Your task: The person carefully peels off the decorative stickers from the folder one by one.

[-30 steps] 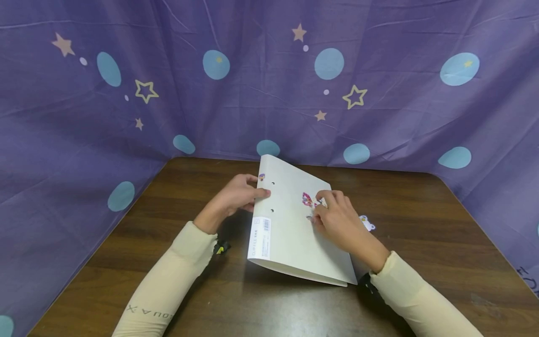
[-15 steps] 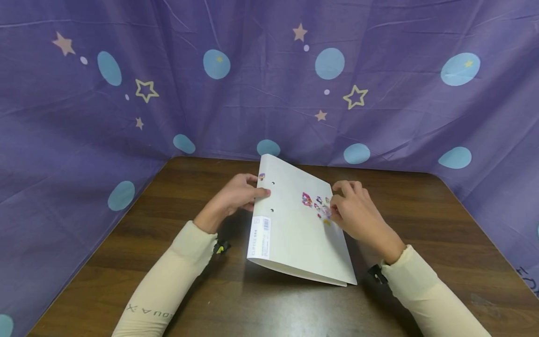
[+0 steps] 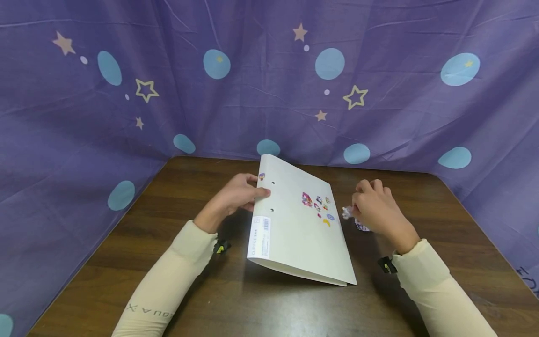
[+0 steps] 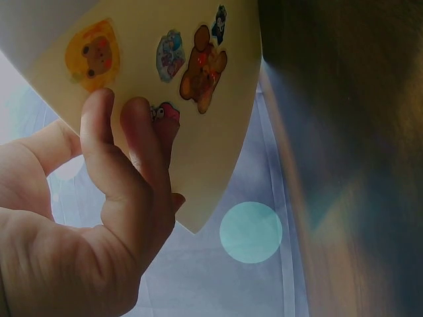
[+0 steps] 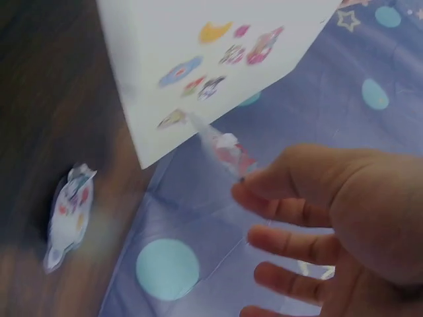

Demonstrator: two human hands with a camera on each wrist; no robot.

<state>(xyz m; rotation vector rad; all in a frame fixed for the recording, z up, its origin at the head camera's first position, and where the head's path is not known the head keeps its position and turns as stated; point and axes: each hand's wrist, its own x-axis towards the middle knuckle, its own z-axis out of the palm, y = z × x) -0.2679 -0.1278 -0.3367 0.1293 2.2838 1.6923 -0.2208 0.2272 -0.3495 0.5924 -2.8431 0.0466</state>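
Wooden worktop [image 3: 236, 311] — left grip [image 3: 236, 194] pinches white folder [image 3: 299, 243] by its spine; right grip [image 3: 377, 209] pinches printed scrap [image 5: 228, 152], near folder's opposite edge.

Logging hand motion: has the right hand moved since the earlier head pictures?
Yes, rightward: against the purple curtain, the right hand has gone from over the white folder to beyond its right edge.
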